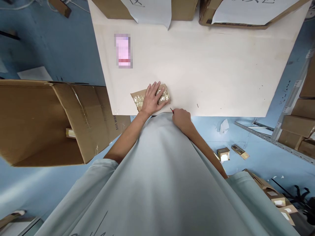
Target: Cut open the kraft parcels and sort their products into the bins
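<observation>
A small, flattish parcel [139,97] of brown card, wrapped in crinkled, shiny clear tape, lies at the near edge of the table, just in front of the person's body. The left hand [151,102] rests flat across it, fingers spread wide over the glossy wrap. Just beside the parcel, the right hand [181,118] is closed in a fist round a slim red tool [172,111] with a dark, narrow tip; most of it is hidden. The smooth, cream-white table [216,72] bears a few dark specks, a blurred pink rectangular item [123,50] and, along the far edge, two corrugated cartons with white paper draped over them. To the left gapes a large open carton [85,121] of matte brown cardboard, above a blue floor [73,42].
</observation>
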Demonstrator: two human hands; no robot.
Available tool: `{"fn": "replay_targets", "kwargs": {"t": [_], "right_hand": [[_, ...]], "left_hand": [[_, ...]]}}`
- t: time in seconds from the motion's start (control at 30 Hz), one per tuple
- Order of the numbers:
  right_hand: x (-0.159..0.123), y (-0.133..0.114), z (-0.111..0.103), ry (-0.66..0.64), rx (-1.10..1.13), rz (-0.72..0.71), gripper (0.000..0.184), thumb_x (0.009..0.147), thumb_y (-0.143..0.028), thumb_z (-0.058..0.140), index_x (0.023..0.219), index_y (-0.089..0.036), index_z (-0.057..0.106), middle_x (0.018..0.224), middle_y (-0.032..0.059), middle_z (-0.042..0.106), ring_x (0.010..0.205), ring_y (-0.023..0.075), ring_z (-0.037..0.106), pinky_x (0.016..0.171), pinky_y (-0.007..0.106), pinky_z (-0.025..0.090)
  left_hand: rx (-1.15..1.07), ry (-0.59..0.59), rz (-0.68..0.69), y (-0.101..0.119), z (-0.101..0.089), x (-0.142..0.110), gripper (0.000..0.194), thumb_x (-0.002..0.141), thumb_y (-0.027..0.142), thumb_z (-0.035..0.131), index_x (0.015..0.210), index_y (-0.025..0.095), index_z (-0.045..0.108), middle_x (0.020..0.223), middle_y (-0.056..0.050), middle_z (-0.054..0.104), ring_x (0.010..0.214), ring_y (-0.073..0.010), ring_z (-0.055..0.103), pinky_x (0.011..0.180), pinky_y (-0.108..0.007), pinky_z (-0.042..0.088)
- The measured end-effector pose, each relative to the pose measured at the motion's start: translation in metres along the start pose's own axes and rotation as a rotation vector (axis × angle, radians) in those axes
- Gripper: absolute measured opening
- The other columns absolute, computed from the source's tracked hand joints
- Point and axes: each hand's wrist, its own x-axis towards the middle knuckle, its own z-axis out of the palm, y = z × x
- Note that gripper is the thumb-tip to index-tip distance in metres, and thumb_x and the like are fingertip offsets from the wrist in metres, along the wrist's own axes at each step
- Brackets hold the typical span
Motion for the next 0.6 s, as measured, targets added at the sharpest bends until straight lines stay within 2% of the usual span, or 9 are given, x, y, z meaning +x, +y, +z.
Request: {"fn": "replay_targets", "kwargs": {"t": [0.1, 0.2, 0.3, 0.47, 0.6], "right_hand": [[-0.005, 0.020, -0.001, 0.084, 0.033, 0.072, 0.040, 0.118, -0.029, 0.044, 0.141, -0.019, 0.074, 0.120, 0.0207, 0.084, 0.108, 0.0346, 0.079, 0.091, 0.042, 0.058], [-0.006, 0.043, -0.006, 0.186, 0.116, 0.107, 0.039, 0.118, -0.033, 0.046, 0.145, -0.021, 0.072, 0.115, 0.0180, 0.084, 0.104, 0.0352, 0.078, 0.091, 0.043, 0.059], [-0.003, 0.064, -0.007, 0.275, 0.255, 0.106, 0.037, 0.119, -0.039, 0.046, 0.142, -0.025, 0.071, 0.106, 0.0131, 0.084, 0.097, 0.0336, 0.079, 0.090, 0.043, 0.059], [-0.002, 0.084, -0.005, 0.454, 0.505, 0.019, 0.049, 0.119, -0.059, 0.040, 0.142, -0.027, 0.069, 0.100, 0.0079, 0.085, 0.085, 0.0298, 0.081, 0.086, 0.043, 0.062], [-0.002, 0.087, -0.006, 0.529, 0.570, -0.020, 0.057, 0.118, -0.066, 0.037, 0.144, -0.027, 0.068, 0.099, 0.0065, 0.085, 0.082, 0.0282, 0.082, 0.086, 0.044, 0.064]], "left_hand": [[0.052, -0.039, 0.032, 0.000, -0.001, 0.002, 0.102, 0.073, 0.087, 0.090, 0.155, 0.030, 0.067, 0.175, -0.020, 0.054, 0.171, -0.0509, 0.038, 0.143, -0.077, 0.012], [0.147, -0.068, 0.059, 0.004, -0.002, 0.002, 0.110, 0.079, 0.085, 0.087, 0.165, 0.024, 0.057, 0.173, -0.022, 0.054, 0.169, -0.0512, 0.040, 0.144, -0.076, 0.013], [0.223, -0.069, 0.099, 0.017, -0.011, -0.004, 0.113, 0.086, 0.080, 0.083, 0.174, 0.021, 0.045, 0.172, -0.024, 0.053, 0.170, -0.0514, 0.038, 0.143, -0.077, 0.015], [0.234, -0.026, 0.156, 0.045, -0.038, -0.024, 0.119, 0.089, 0.074, 0.084, 0.182, 0.025, 0.030, 0.175, -0.024, 0.047, 0.169, -0.0524, 0.036, 0.138, -0.076, 0.030], [0.231, -0.057, 0.125, 0.048, -0.054, -0.043, 0.112, 0.090, 0.064, 0.087, 0.183, 0.032, 0.032, 0.175, -0.021, 0.044, 0.164, -0.0494, 0.041, 0.131, -0.074, 0.043]]}}
